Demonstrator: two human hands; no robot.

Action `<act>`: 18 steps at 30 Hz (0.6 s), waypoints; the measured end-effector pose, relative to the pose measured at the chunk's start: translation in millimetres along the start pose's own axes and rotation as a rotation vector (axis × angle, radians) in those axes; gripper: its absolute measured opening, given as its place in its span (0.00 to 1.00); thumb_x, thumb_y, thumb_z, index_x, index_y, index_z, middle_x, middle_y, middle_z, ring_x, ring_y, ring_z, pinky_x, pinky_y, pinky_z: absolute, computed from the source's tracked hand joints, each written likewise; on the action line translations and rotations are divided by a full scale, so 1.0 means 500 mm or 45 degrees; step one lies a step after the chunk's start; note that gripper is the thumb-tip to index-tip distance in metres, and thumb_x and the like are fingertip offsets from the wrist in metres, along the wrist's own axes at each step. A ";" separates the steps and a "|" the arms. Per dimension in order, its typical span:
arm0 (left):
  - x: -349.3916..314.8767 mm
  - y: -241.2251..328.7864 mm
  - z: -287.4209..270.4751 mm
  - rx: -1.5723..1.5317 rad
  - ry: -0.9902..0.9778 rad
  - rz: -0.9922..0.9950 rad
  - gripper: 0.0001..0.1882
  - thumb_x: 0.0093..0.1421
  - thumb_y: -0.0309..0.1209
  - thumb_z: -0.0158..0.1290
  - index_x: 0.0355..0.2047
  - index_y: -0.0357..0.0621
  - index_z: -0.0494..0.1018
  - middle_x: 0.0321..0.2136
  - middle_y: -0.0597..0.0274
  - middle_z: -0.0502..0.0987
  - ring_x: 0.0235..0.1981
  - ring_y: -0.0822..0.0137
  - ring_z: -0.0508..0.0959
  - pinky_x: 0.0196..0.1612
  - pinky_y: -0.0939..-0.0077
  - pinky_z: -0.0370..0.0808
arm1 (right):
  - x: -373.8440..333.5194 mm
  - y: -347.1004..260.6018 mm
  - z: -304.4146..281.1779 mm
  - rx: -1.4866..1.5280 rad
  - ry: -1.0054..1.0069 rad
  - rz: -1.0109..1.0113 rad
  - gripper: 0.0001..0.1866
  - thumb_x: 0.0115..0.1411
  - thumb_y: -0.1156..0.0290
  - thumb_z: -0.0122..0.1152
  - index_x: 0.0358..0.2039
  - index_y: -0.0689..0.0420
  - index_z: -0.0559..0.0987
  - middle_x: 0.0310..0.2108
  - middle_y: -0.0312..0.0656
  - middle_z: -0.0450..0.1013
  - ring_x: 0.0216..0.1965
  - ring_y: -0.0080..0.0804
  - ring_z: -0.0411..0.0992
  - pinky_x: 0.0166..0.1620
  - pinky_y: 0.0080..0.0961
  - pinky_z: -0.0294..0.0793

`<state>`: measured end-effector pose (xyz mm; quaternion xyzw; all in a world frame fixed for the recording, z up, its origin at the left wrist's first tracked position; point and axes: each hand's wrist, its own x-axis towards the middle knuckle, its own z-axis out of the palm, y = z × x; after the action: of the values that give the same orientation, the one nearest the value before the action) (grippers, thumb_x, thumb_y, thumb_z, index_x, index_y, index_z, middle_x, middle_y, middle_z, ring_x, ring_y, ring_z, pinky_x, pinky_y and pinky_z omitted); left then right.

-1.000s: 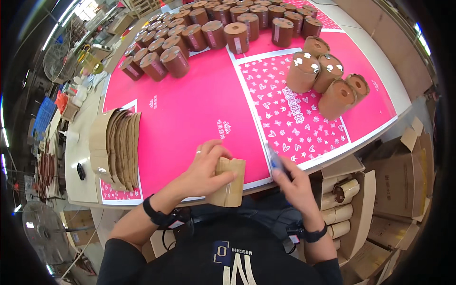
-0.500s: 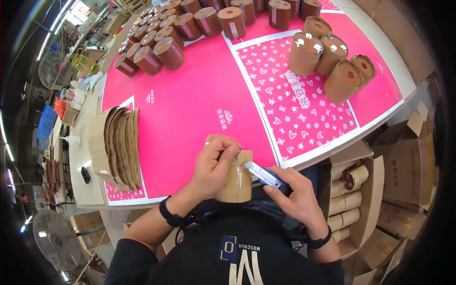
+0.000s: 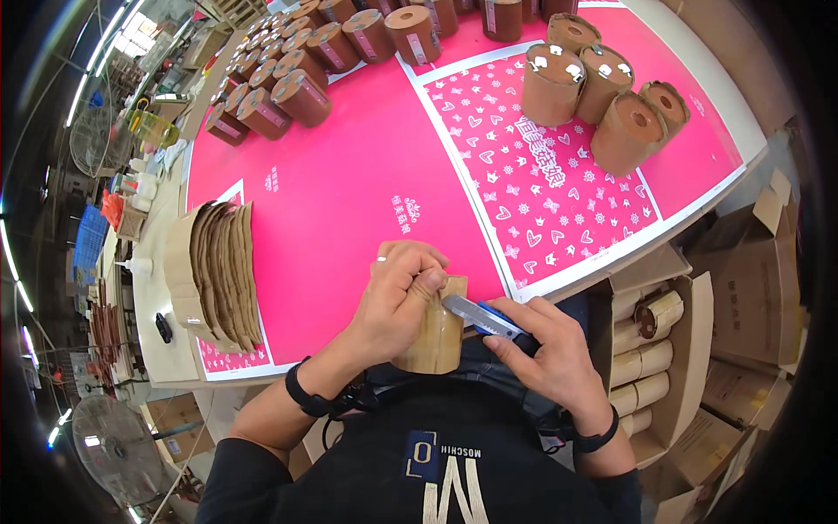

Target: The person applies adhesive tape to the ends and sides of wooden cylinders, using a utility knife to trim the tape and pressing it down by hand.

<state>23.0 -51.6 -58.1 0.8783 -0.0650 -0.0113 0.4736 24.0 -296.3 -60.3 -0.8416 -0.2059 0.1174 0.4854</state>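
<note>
A tan cylinder wrapped in brown paper and clear tape (image 3: 438,341) stands tilted at the table's near edge. My left hand (image 3: 403,293) grips its upper end, the fingers curled over the top and the thumb pressed inward. My right hand (image 3: 546,345) is closed around a blue and black utility knife (image 3: 493,321) with its blade out. The blade's tip meets the wrapped cylinder near its upper edge, close to my left thumb. Whatever lies under my left fingers is hidden.
A stack of curved brown paper sleeves (image 3: 218,279) stands at the left. Many brown cylinders (image 3: 301,96) crowd the far side, with several paper-wrapped ones (image 3: 630,131) at the right. A carton (image 3: 676,393) of wrapped cylinders sits below right. The pink-covered table (image 3: 340,201) lies ahead.
The knife has turned slightly flatter, and my right hand has shifted a little to the right. My left hand still grips the wrapped cylinder, its fingers slightly higher. The view has moved slightly.
</note>
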 end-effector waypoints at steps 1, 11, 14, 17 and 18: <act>0.001 0.000 -0.002 -0.023 -0.011 -0.023 0.10 0.72 0.32 0.47 0.33 0.41 0.70 0.43 0.58 0.75 0.46 0.65 0.69 0.53 0.68 0.65 | 0.000 0.000 -0.001 0.004 0.003 -0.013 0.23 0.57 0.62 0.71 0.52 0.52 0.81 0.28 0.44 0.71 0.25 0.41 0.72 0.30 0.34 0.72; 0.006 0.007 0.000 -0.051 0.000 -0.084 0.09 0.69 0.31 0.49 0.33 0.40 0.74 0.42 0.58 0.77 0.47 0.59 0.71 0.53 0.64 0.66 | -0.003 0.005 -0.007 -0.006 -0.030 -0.024 0.23 0.57 0.61 0.71 0.52 0.52 0.81 0.28 0.43 0.71 0.26 0.41 0.74 0.31 0.35 0.73; 0.009 0.005 -0.002 -0.039 -0.031 -0.104 0.10 0.69 0.31 0.49 0.33 0.40 0.74 0.42 0.57 0.77 0.47 0.58 0.71 0.54 0.64 0.66 | -0.007 0.006 -0.006 -0.001 -0.011 -0.038 0.22 0.57 0.61 0.71 0.52 0.52 0.81 0.28 0.42 0.71 0.25 0.40 0.74 0.31 0.34 0.74; 0.009 0.010 -0.011 -0.044 -0.120 -0.149 0.13 0.73 0.33 0.45 0.32 0.40 0.71 0.46 0.59 0.74 0.48 0.69 0.68 0.54 0.72 0.64 | -0.013 0.007 -0.005 -0.020 0.004 -0.056 0.22 0.57 0.62 0.71 0.52 0.51 0.81 0.28 0.42 0.72 0.25 0.40 0.74 0.31 0.34 0.74; 0.009 0.012 -0.013 -0.039 -0.123 -0.147 0.13 0.73 0.33 0.45 0.32 0.40 0.71 0.46 0.59 0.74 0.48 0.69 0.68 0.54 0.72 0.64 | -0.014 0.006 -0.004 -0.011 0.009 -0.057 0.22 0.57 0.62 0.71 0.52 0.51 0.81 0.28 0.41 0.72 0.26 0.40 0.74 0.31 0.34 0.74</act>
<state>27.5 -50.2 -49.4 0.8716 -0.0367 -0.0820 0.4820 19.3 -302.6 -61.7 -0.8392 -0.2233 0.1027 0.4852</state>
